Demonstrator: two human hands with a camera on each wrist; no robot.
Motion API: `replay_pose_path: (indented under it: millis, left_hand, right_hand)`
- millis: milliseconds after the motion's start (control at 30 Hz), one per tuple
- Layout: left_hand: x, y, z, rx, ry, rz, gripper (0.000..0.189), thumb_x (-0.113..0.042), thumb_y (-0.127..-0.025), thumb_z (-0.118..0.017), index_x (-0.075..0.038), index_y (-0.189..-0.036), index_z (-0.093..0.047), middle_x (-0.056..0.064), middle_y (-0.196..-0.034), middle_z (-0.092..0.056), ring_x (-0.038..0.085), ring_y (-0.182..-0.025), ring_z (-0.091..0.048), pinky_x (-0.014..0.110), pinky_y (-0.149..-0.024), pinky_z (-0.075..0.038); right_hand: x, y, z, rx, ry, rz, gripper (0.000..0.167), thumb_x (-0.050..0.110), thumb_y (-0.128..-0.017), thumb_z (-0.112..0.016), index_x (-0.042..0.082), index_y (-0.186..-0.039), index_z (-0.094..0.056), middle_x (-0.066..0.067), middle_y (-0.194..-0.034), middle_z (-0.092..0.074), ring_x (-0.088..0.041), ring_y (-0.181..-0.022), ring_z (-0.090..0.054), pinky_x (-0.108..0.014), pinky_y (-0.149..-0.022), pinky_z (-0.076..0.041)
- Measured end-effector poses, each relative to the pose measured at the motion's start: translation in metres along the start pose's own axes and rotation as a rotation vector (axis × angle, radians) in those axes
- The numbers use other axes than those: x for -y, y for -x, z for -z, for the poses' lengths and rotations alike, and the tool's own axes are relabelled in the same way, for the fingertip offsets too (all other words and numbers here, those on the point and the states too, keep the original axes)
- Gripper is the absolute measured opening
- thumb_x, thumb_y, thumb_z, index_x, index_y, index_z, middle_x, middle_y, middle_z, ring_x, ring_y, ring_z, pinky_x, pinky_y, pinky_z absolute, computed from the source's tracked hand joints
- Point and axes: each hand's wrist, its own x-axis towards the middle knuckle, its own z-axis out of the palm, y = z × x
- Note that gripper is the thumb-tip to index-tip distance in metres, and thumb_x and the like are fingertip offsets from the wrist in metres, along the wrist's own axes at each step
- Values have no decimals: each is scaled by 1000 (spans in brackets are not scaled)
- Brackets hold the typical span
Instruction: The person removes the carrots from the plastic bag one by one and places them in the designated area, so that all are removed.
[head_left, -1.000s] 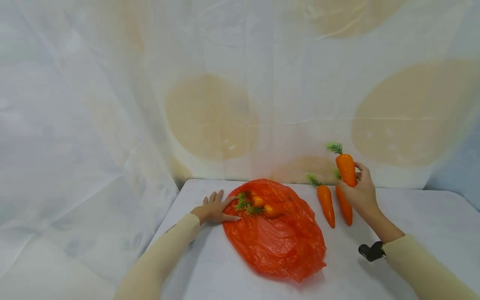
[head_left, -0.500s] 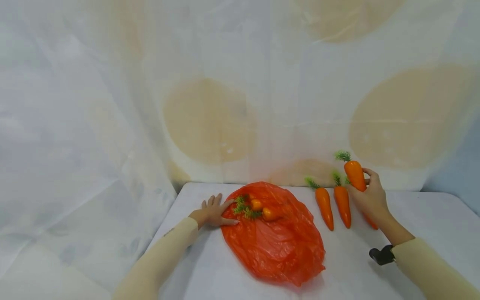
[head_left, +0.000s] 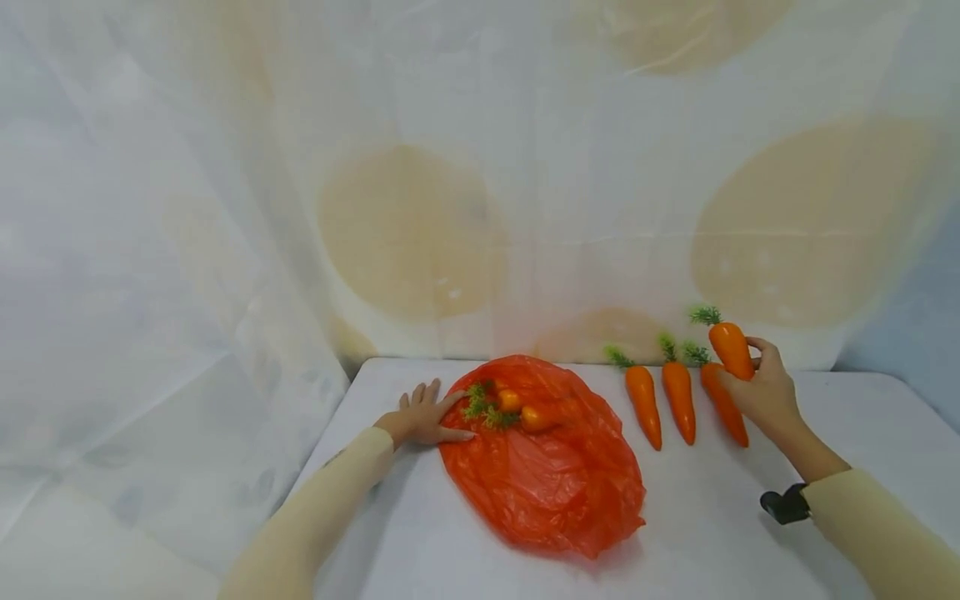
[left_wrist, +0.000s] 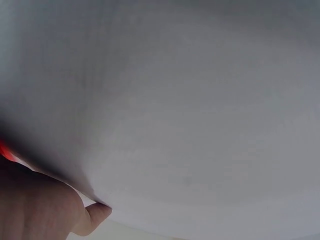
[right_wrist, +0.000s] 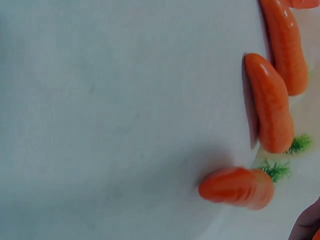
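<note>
My right hand [head_left: 768,396] pinches a carrot [head_left: 730,348] with a green leafy top, held up above the table with its leaves pointing up and left. Close below it, a second carrot [head_left: 725,407] lies on the table and partly overlaps the hand in the head view. With fingers spread, my left hand [head_left: 422,419] rests on the table, its thumb and index finger on the left edge of a red plastic bag [head_left: 555,492]. Two carrots [head_left: 534,418] lie at the bag, their orange tops and green leaves showing and the rest under red plastic. Only part of the right hand [right_wrist: 306,225] shows in its wrist view.
Two more carrots [head_left: 642,404] lie side by side between the bag and the right hand, leaves toward the back. The white table [head_left: 720,533] ends against a hanging pale sheet [head_left: 585,167] with beige spots. A black strap [head_left: 786,503] is on the right wrist.
My right hand has moved to the right with the carrot, and a third carrot on the table has come into view from behind it. The left hand and the bag have stayed in place.
</note>
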Motion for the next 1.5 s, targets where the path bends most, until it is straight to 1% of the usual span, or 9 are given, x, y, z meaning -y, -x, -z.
replay_pose_path:
  millis: [233,333,500,667,1000,1133,1233,1367,1500]
  left_hand:
    - [0,-2,2,-11,-19,4,97,-86,-78,-48,-39,-158,-16,15,-167,-1,42,-151,-3,66,-118,-7]
    - [-3,1,1,-11,-10,1,97,-85,-78,-50,-38,-157,-19,15,-167,-3,43,-151,-5,67,-118,-8]
    - [-7,6,0,8,11,0,96,-83,-78,-52,-38,-157,-20,15,-167,-4,43,-151,-5,67,-118,-8]
    - [-6,4,-1,-7,-21,7,95,-84,-79,-49,-39,-157,-19,15,-167,-3,42,-151,-5,67,-118,-9]
    - [-11,6,-2,22,-27,-3,95,-84,-79,-50,-39,-157,-20,14,-167,-4,43,-151,-6,66,-118,-10]
    - [-11,5,-2,30,-38,9,95,-84,-80,-49,-39,-157,-18,14,-167,-3,42,-152,-5,66,-119,-9]
    - [-10,2,0,15,-48,4,94,-83,-80,-48,-38,-157,-18,15,-167,-3,42,-151,-5,66,-119,-9]
    - [-7,1,3,6,-41,7,94,-84,-80,-48,-39,-157,-19,16,-166,-3,43,-151,-5,66,-118,-9]
    - [-5,3,5,13,-30,19,94,-83,-79,-50,-40,-157,-19,15,-167,-3,43,-151,-5,67,-118,-10]
  right_hand:
    - [-6,-5,12,-19,38,-29,79,26,-96,-56,-5,-153,-10,-38,-130,-40,-49,-102,-51,-55,-77,-54]
    - [-14,-3,15,-21,44,-52,78,25,-97,-56,-7,-152,-11,-40,-131,-40,-50,-103,-50,-57,-79,-54]
    - [-29,2,18,-19,64,-86,78,23,-97,-56,-10,-151,-9,-41,-129,-39,-49,-99,-51,-53,-75,-56]
    - [-39,-1,19,-29,77,-104,78,23,-97,-55,-10,-151,-9,-40,-128,-38,-48,-98,-51,-53,-76,-56]
    - [-60,7,26,9,88,-157,82,20,-96,-56,-12,-150,-4,-43,-132,-34,-52,-102,-49,-57,-81,-55]
    - [-62,6,28,7,91,-147,83,19,-95,-56,-12,-150,-3,-44,-130,-34,-52,-100,-51,-57,-81,-56]
    - [-61,3,29,-7,100,-146,81,19,-96,-55,-12,-150,-3,-44,-131,-34,-52,-101,-50,-59,-83,-54]
    - [-56,-4,29,10,98,-169,82,21,-96,-55,-11,-151,-3,-43,-134,-33,-52,-104,-49,-59,-87,-53]
    - [-52,-8,26,18,101,-152,82,21,-96,-56,-11,-151,-5,-43,-132,-34,-51,-103,-50,-58,-85,-54]
